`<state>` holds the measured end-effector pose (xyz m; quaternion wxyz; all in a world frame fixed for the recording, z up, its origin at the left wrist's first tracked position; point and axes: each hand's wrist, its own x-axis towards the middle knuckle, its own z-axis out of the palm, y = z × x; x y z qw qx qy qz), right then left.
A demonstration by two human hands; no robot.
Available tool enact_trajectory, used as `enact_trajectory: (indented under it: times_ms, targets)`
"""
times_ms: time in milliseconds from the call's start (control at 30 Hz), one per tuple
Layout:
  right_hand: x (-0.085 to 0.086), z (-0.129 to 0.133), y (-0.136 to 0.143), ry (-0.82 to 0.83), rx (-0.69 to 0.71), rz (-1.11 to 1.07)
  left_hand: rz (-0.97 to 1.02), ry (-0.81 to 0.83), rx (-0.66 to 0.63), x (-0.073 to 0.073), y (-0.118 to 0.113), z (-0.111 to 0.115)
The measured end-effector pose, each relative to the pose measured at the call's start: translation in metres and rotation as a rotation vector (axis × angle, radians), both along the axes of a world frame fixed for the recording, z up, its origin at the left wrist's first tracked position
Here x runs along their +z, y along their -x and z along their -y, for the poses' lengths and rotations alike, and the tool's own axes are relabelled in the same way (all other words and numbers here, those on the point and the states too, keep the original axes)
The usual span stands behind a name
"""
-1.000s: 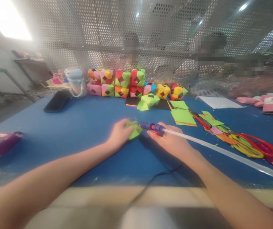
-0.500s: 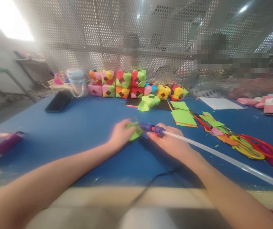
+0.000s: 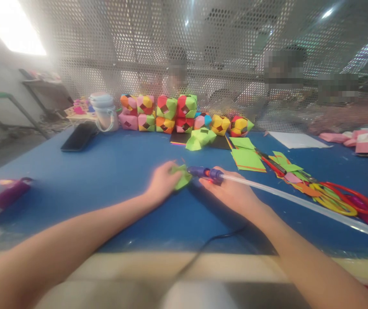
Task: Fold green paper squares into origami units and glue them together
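Note:
Near the middle of the blue table, my left hand (image 3: 164, 181) is closed on a folded piece of green paper (image 3: 182, 177). My right hand (image 3: 232, 189) grips a blue glue gun (image 3: 200, 172), its nozzle pointing left at the green paper; whether the tip touches the paper I cannot tell. A long clear glue stick (image 3: 287, 196) sticks out of the gun's back toward the lower right. The gun's black cord (image 3: 216, 237) runs off the front edge. Beyond my hands lies another folded green paper piece (image 3: 200, 138).
Folded paper balls (image 3: 166, 107) stand in a row along a perforated metal screen (image 3: 132, 47). Green paper squares (image 3: 248, 159), scissors (image 3: 348, 199) and paper scraps lie to the right. A phone (image 3: 79, 136), a white bucket-shaped cup (image 3: 103, 112) and a purple device (image 3: 5, 199) are at left.
Both hands stay nearly in place. The free end of the glue stick has risen slightly at the right.

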<state>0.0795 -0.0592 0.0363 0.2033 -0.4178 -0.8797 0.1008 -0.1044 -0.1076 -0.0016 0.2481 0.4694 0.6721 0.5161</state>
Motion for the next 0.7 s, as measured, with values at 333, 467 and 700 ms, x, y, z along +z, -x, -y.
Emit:
enact_trajectory:
  times_ms: [333, 467, 700]
  targets:
    - [0.0021, 0.0011, -0.0003, 0.074, 0.002, -0.036, -0.056, -0.004, -0.014, 0.0013, 0.0001, 0.0003]
    - [0.0008, -0.0008, -0.0020, 0.050, 0.019, -0.088, -0.033, 0.000, -0.007, 0.0006, 0.0002, 0.0006]
    - [0.0016, 0.0000, -0.0009, 0.031, -0.010, -0.070, -0.036, 0.005, -0.011, 0.0008, 0.0004, 0.0003]
